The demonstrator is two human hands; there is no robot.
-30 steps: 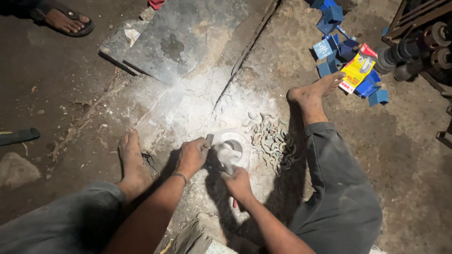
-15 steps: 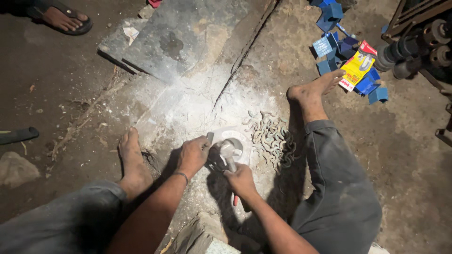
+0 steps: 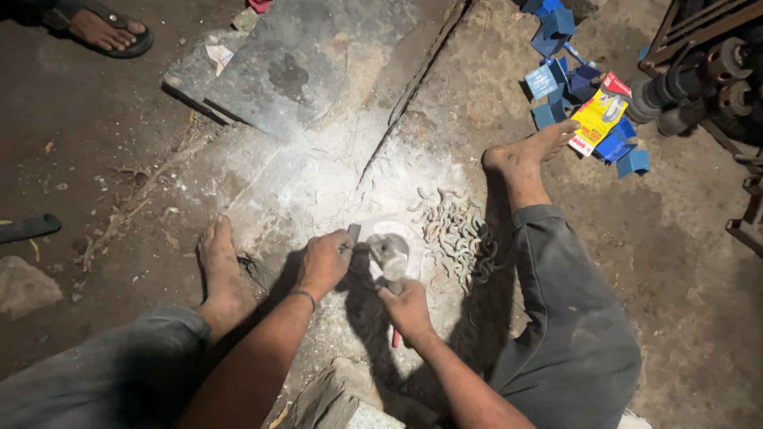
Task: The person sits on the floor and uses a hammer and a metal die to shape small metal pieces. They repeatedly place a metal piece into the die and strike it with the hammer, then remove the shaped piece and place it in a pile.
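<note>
Dull grey metal hammer head [image 3: 389, 253], rough dusty stone slab [image 3: 310, 63], powdery white floor [image 3: 302, 191], glossy yellow packet [image 3: 598, 115].

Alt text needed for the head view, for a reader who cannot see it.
A seated person's left hand steadies a small metal piece while the right hand holds a hammer over a dusty floor, beside a pile of curved metal bits.

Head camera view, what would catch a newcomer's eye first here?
The two hands at the centre: the left hand holds a small metal piece, the right hand a red-handled hammer, over a floor patch white with dust. Beside them lies a heap of curved metal bits; blue and yellow packets sit upper right.
</note>
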